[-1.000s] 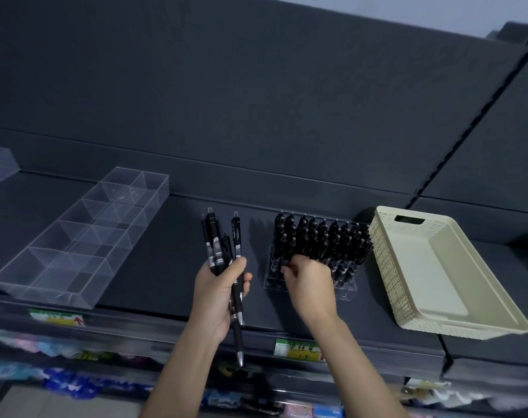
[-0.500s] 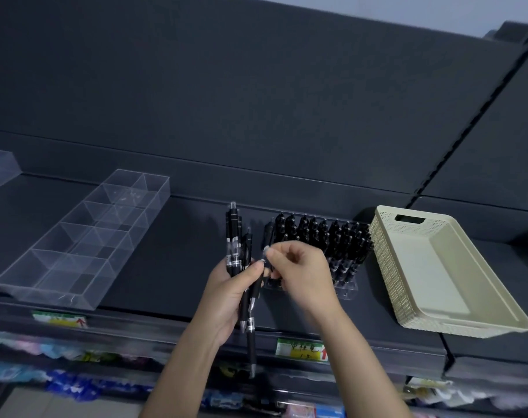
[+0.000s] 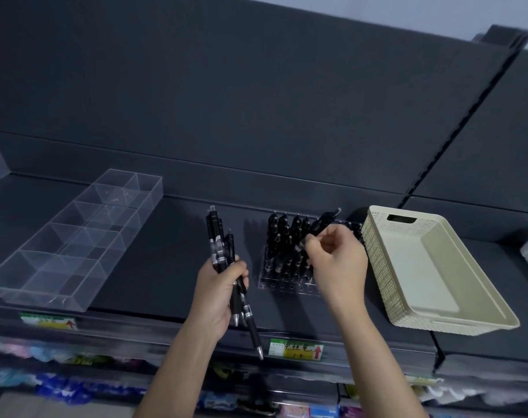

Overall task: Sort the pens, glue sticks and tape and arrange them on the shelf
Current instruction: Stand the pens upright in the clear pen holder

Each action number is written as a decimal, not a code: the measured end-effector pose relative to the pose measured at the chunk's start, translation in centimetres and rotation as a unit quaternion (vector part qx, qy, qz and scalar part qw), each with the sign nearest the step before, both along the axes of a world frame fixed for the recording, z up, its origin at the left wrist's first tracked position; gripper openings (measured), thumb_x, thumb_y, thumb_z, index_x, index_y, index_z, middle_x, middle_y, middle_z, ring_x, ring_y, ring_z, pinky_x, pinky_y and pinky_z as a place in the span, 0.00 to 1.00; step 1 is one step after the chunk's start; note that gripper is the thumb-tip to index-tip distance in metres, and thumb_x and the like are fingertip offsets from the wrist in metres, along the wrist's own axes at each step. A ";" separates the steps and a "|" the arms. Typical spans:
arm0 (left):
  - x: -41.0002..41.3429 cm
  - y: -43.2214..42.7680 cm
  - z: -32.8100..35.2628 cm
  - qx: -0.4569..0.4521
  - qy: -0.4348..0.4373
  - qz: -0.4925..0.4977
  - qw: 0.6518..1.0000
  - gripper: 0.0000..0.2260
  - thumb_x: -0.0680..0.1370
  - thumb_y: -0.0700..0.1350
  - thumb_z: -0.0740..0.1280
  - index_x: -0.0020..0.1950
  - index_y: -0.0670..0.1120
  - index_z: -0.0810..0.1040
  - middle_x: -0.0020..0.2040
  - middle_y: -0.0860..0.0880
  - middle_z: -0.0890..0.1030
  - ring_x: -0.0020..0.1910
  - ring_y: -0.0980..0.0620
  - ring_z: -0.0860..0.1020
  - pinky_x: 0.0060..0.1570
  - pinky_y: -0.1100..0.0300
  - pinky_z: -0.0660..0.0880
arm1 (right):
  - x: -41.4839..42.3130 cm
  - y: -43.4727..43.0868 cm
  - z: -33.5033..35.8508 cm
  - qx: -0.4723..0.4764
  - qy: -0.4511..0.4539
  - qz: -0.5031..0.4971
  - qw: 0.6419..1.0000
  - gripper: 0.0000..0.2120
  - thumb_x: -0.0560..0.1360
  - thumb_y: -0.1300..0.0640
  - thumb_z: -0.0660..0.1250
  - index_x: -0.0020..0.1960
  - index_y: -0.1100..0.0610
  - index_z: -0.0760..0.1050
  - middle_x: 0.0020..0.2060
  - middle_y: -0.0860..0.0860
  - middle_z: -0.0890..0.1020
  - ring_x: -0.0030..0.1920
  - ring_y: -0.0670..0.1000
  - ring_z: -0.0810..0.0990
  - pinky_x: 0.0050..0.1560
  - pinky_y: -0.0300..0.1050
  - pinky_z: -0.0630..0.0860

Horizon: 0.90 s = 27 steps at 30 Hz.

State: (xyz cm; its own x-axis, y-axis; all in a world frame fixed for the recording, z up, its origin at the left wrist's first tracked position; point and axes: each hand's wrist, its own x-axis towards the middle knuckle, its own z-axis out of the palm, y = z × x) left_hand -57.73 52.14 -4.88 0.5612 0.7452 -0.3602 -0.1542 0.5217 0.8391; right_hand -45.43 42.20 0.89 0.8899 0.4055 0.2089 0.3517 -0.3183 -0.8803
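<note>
My left hand (image 3: 219, 292) grips a bundle of black pens (image 3: 219, 245), their clicker ends pointing up and their tips hanging below my palm over the shelf's front edge. My right hand (image 3: 336, 260) pinches a single black pen (image 3: 321, 224), tilted, above a clear pen rack (image 3: 282, 286). Several black pens (image 3: 282, 236) stand upright in the rack's holes. The rack sits on the dark shelf (image 3: 166, 267), partly hidden by my right hand.
A clear divided tray (image 3: 72, 239) lies on the shelf to the left. A beige plastic basket (image 3: 431, 267) stands right of the rack, touching or nearly touching it. Price labels (image 3: 296, 348) run along the shelf's front rail. Packaged goods fill the lower shelf.
My right hand took one pen from the bundle in my left hand and carried it right and up, over the rack. My left hand stayed in about the same place.
</note>
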 end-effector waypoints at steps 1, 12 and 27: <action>0.1 0.0 0.1 -0.005 -0.003 0.012 1.000 0.07 0.75 0.33 0.66 0.43 0.45 0.74 0.35 0.47 0.75 0.32 0.52 0.74 0.37 0.59 0.73 | 0.2 -0.2 -0.1 -0.020 -0.024 -0.002 1.000 0.07 0.73 0.60 0.69 0.38 0.55 0.72 0.31 0.45 0.77 0.33 0.41 0.75 0.35 0.26 0.69; 0.4 -0.2 0.1 -0.054 -0.033 0.066 0.996 0.06 0.74 0.33 0.70 0.47 0.40 0.76 0.42 0.44 0.81 0.41 0.50 0.82 0.41 0.62 0.81 | 0.9 0.2 -3.3 -0.159 -0.098 0.042 0.981 0.05 0.77 0.58 0.66 0.49 0.60 0.77 0.37 0.48 0.78 0.36 0.45 0.76 0.31 0.24 0.66; 0.2 -0.4 -0.2 -0.038 -0.026 0.055 0.997 0.07 0.74 0.36 0.71 0.51 0.42 0.78 0.42 0.46 0.84 0.43 0.51 0.84 0.45 0.58 0.78 | 0.7 -0.1 -5.1 -0.207 -0.072 0.059 0.974 0.07 0.77 0.56 0.67 0.49 0.60 0.80 0.37 0.53 0.83 0.36 0.49 0.79 0.33 0.36 0.68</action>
